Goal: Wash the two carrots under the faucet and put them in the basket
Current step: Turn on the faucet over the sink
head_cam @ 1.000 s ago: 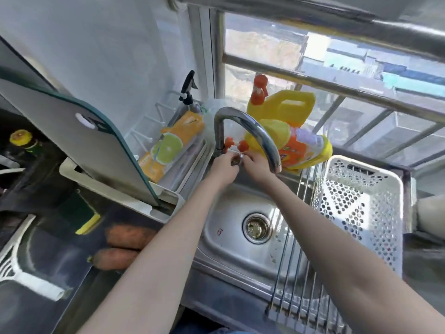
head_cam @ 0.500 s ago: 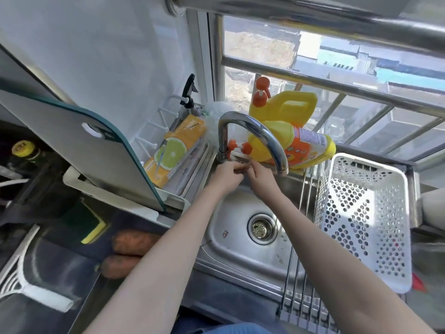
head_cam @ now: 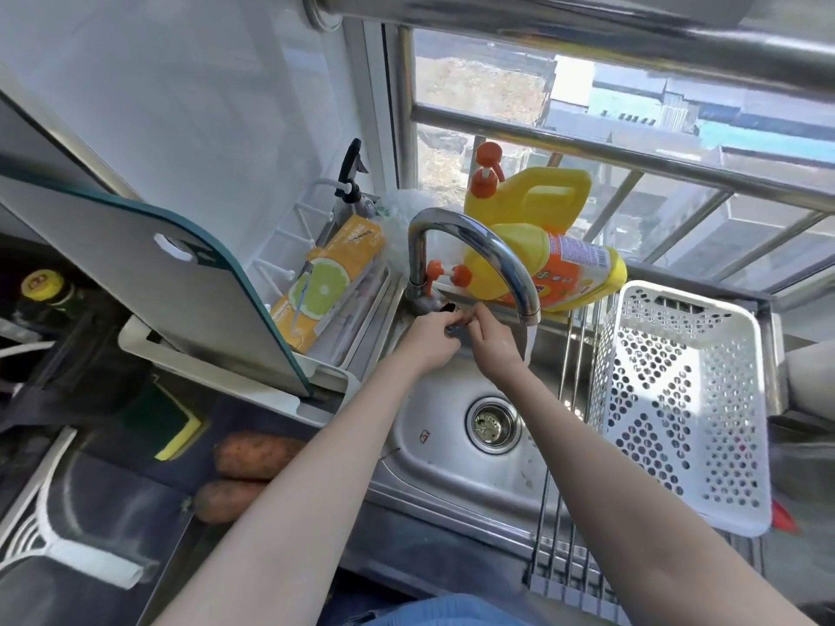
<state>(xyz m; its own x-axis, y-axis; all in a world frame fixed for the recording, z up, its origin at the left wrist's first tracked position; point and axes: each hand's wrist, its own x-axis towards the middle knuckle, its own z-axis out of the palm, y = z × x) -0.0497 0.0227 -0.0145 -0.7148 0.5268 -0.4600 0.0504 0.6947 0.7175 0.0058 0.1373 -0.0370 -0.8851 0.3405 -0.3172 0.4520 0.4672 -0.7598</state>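
Observation:
Two unwashed orange carrots (head_cam: 257, 454) (head_cam: 226, 499) lie side by side on the dark counter left of the steel sink (head_cam: 433, 472), partly hidden by my left forearm. The curved chrome faucet (head_cam: 479, 246) arches over the sink, and a thin stream of water (head_cam: 528, 350) falls from its spout. My left hand (head_cam: 429, 343) and right hand (head_cam: 492, 345) meet at the small dark faucet handle (head_cam: 449, 316) at the base, both with fingers curled on it. The white perforated basket (head_cam: 677, 298) stands empty on the rack to the right of the sink.
Yellow detergent bottles (head_cam: 555, 268) lie behind the faucet on the window sill. A cutting board (head_cam: 149, 282) leans in a white rack (head_cam: 226, 381) on the left, beside an orange packet (head_cam: 325, 282). A yellow-green sponge (head_cam: 176, 426) and a white utensil (head_cam: 54, 548) lie on the counter.
Both hands stay on the faucet handle and have turned slightly. A stream of water now falls from the spout, which was dry in the earlier frames.

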